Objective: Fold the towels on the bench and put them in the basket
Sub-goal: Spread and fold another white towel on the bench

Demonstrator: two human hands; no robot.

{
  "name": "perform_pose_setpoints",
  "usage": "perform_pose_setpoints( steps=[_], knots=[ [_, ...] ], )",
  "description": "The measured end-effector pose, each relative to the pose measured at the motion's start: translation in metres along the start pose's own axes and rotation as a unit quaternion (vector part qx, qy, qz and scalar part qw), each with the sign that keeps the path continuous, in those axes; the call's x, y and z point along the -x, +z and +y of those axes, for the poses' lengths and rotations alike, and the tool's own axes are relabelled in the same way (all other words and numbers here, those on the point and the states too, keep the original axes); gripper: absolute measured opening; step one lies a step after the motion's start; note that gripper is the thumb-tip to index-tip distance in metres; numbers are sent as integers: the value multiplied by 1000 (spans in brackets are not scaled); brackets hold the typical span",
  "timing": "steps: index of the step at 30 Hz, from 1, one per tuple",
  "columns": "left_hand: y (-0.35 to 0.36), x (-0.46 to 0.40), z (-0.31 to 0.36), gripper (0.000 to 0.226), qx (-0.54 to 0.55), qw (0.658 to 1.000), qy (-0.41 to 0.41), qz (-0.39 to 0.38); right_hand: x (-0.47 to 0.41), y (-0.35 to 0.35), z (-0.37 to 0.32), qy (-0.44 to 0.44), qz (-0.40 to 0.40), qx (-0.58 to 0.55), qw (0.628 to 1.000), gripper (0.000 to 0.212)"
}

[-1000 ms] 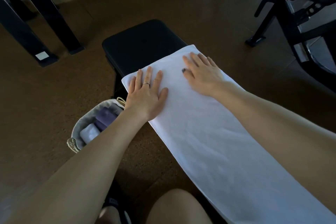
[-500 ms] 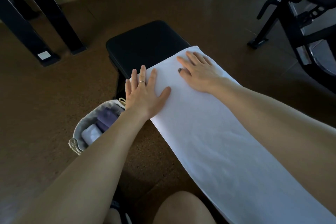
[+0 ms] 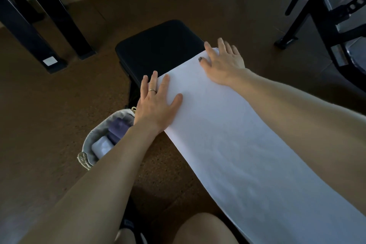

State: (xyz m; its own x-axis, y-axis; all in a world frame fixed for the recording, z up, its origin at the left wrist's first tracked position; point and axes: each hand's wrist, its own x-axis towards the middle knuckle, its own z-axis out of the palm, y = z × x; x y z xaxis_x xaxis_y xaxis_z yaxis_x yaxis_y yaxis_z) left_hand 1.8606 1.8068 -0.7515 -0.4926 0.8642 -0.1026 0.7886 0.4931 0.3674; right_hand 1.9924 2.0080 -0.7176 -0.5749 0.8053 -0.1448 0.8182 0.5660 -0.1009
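Note:
A long white towel lies flat along the black padded bench, running from its far part down to the lower right. My left hand rests flat on the towel's far left corner, fingers spread, a ring on one finger. My right hand presses flat on the far right corner, fingertips reaching the towel's far edge. A grey fabric basket stands on the floor left of the bench, under my left forearm. Inside it lie a folded purple towel and a folded white one.
Black frame legs of gym equipment stand on the brown floor at far left. Another black machine stands at far right. My knee shows at the bottom, beside the bench.
Both hands have slid along the towel toward its far end. The right hand now reaches the far right corner, and the left sits at the far left corner.

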Motion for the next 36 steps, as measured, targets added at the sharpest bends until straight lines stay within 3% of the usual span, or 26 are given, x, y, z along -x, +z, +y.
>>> perform_pose_setpoints(
  steps=[3, 7, 9, 12, 14, 20, 24, 28, 33, 36],
  knots=[
    [-2, 0, 7, 75, -126, 992, -6, -4, 42, 5, -8, -52, 70, -17, 996, 64],
    [-12, 14, 24, 72, -242, 969, -5, 43, 120, 18, -6, -66, 23, -50, 996, 61],
    [-15, 34, 45, 69, -231, 969, 73, 45, 159, 29, 9, -18, -1, -48, 999, 61],
    [-5, 74, 84, 65, -122, 976, 168, -63, 213, 41, 35, 60, 12, -36, 997, 60],
    [6, 96, 90, 63, -97, 971, 182, -124, 246, 45, 54, 100, 16, -33, 994, 59],
    [5, 124, 90, 67, -160, 972, 114, -127, 316, 51, 100, 171, 14, -40, 984, 60],
    [14, 168, 149, 71, -177, 949, 208, -156, 326, 38, 102, 161, 47, -63, 984, 59],
    [41, 223, 181, 78, -156, 909, 297, -247, 350, 47, 124, 164, 25, -57, 984, 57],
    [38, 233, 160, 88, -161, 912, 291, -241, 381, 51, 163, 223, -13, -68, 972, 57],
    [27, 249, 177, 83, -163, 906, 315, -230, 385, 47, 171, 250, -19, -69, 965, 57]
  ],
)
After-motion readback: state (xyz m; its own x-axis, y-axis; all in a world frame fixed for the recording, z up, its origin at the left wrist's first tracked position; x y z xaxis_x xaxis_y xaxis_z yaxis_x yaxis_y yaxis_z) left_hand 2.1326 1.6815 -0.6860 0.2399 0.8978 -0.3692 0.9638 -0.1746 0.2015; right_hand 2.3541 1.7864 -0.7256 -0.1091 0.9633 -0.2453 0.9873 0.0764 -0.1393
